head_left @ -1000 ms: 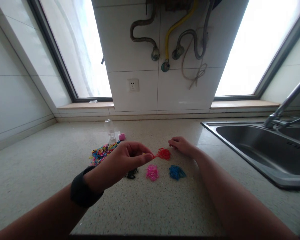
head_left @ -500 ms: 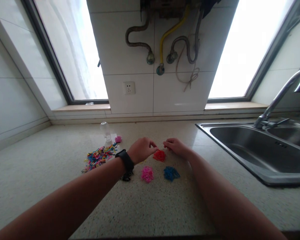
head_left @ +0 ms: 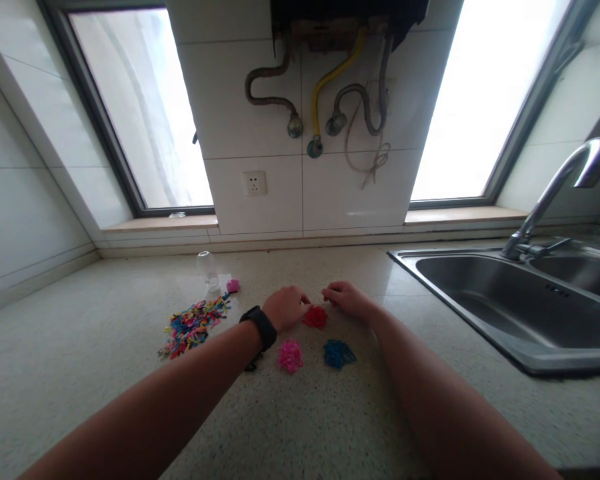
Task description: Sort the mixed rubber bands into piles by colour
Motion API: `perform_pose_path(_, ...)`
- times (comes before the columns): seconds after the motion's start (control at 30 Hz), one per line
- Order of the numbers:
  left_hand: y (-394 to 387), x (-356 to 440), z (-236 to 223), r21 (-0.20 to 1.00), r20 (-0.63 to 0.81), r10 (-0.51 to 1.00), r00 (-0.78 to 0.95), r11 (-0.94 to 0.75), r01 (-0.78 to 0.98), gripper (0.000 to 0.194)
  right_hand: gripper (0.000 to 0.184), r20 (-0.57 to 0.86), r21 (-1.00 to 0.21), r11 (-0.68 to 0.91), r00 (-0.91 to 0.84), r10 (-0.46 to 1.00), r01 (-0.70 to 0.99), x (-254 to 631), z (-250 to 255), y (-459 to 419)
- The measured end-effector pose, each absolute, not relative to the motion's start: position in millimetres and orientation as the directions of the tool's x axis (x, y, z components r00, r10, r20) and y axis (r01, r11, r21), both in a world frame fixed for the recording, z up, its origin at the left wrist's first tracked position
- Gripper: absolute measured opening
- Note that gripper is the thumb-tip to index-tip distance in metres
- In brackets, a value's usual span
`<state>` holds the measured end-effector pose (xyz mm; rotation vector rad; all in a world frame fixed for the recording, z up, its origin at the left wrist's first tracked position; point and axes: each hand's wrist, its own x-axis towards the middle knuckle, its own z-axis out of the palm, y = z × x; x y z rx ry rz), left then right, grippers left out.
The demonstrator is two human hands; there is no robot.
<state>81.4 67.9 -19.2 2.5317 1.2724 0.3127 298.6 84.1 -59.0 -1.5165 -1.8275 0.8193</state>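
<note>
My left hand [head_left: 287,308], with a black band on its wrist, reaches to the left edge of a pile of small red rubber bands [head_left: 315,318]. Its fingers are pinched together at the pile, on red rubber bands as far as I can see. Just right of and beyond that pile rests my right hand [head_left: 349,299], fingers curled closed; anything between them is too small to make out. Nearer to me lie a pink pile [head_left: 291,356] and a blue pile [head_left: 339,354] of rubber bands. My left wrist partly covers a black pile [head_left: 254,363].
A spread heap of mixed-colour rubber bands [head_left: 194,325] lies on the left of the speckled counter [head_left: 300,427]. Behind it are a clear bottle [head_left: 207,270] and a small pink object [head_left: 233,285]. A steel sink [head_left: 470,293] with a faucet [head_left: 545,200] is at the right.
A second ago my left hand was nearer, stretching red rubber bands out from the pile. It has since gone forward to the pile. My right hand stays beside it; the view has shifted slightly.
</note>
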Motion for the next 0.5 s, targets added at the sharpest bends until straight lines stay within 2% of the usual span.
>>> perform_pose_path(0.23, 13.2, 71.3, -1.3, 0.452, 0.146, 0.764, 0.629, -0.617, 0.644, 0.036, 0.035, 0.083, -0.792, 0.156, -0.148, 0.985, 0.590, 298.4, -60.1, 84.6)
perform_pose_path(0.33, -31.4, 61.5, -0.8, 0.524, 0.124, 0.694, 0.709, -0.653, 0.547, 0.030, 0.036, 0.075, -0.795, 0.144, -0.141, 0.987, 0.589, 299.6, -61.5, 85.5)
perform_pose_path(0.4, -58.6, 54.3, -13.1, 0.618, 0.090, 0.532, 0.842, -0.693, 0.371, 0.026, 0.037, 0.062, -0.794, 0.132, -0.137, 0.989, 0.593, 300.4, -62.5, 86.0)
perform_pose_path(0.5, -82.4, 46.3, -50.8, 0.699, 0.153, 0.220, 0.964, -0.714, 0.052, 0.022, 0.038, 0.057, -0.789, 0.127, -0.134, 0.989, 0.602, 301.1, -63.3, 85.8)
